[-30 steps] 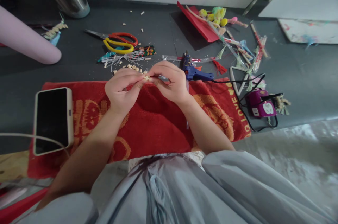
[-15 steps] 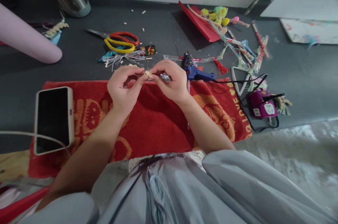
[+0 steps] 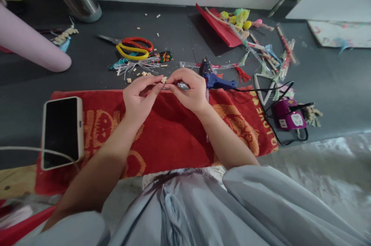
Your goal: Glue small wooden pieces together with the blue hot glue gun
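Observation:
Between my fingertips is a small cluster of pale, cream-coloured pieces (image 3: 164, 80); its exact kind is too small to tell. My left hand (image 3: 140, 97) pinches it from the left, thumb and forefinger together. From the other side, my right hand (image 3: 189, 89) pinches it the same way. Both hands hover over the back edge of a red towel (image 3: 176, 134). Just beyond them lie loose pale bits (image 3: 147, 73) on the dark table. A blue glue gun (image 3: 216, 80) stands right of my right hand, a clear glue stick running from it toward the towel.
Scissors (image 3: 136, 48) with red and yellow handles lie behind my left hand, beside white-fringed strips. A phone (image 3: 62, 132) with a cable rests on the towel's left. Red paper (image 3: 220, 29), tassels and wrapped sticks are at back right. A purple power adapter (image 3: 290, 114) sits right, with cords.
The view has shifted slightly, so things on the left appear a little further right. My fingers have turned the pale cluster slightly, and both hands still pinch it.

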{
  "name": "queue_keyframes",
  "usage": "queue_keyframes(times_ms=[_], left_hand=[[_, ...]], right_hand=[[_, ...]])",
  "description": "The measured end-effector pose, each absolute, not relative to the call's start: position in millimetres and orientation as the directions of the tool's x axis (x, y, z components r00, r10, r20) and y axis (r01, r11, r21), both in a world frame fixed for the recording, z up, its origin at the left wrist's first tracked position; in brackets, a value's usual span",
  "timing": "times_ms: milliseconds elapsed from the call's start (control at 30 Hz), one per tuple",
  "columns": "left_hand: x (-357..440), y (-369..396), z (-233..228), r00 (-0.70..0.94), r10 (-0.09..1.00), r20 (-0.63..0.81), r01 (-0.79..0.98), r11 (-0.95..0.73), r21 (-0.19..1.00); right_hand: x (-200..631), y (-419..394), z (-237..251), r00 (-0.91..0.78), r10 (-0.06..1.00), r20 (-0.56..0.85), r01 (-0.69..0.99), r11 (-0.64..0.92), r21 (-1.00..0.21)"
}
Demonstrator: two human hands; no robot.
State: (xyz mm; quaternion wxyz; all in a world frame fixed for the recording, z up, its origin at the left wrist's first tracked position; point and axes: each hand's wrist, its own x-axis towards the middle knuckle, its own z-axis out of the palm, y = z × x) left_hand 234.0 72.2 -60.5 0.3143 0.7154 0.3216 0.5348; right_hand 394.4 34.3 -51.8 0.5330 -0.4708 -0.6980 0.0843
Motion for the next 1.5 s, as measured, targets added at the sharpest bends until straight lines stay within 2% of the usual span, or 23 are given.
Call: queue_keyframes(times_ms=[133,400,567,667,900,1133,1500], left_hand=[[234,73,-62,0.235,0.834,0.499,0.118,-0.534,0.837],[234,77,-61,0.242,0.823,0.513,0.088,-0.546,0.833],[237,83,-72,0.217,0.91,0.353,-0.088,-0.342,0.936],[237,86,-75,0.265,0.935,0.238,-0.158,-0.201,0.967],[236,86,-73,0.362,0.923,0.134,-0.171,-0.075,0.982],[238,78,-54,0.357,0.93,-0.09,-0.245,0.186,0.951],[236,80,-51,0.396,0.906,-0.149,-0.297,0.279,0.913]], right_hand=[[395,35,-53,-0.011,0.767,0.641,0.576,0.529,-0.623],[395,35,-53,-0.06,0.759,0.649,0.583,0.554,-0.594],[395,35,-52,-0.061,0.756,0.652,0.577,0.56,-0.594],[395,34,-52,-0.028,0.784,0.62,0.582,0.517,-0.627],[394,35,-54,-0.002,0.802,0.598,0.575,0.49,-0.655],[397,34,-53,-0.069,0.801,0.595,0.594,0.512,-0.621],[398,34,-53,-0.102,0.782,0.615,0.594,0.544,-0.593]])
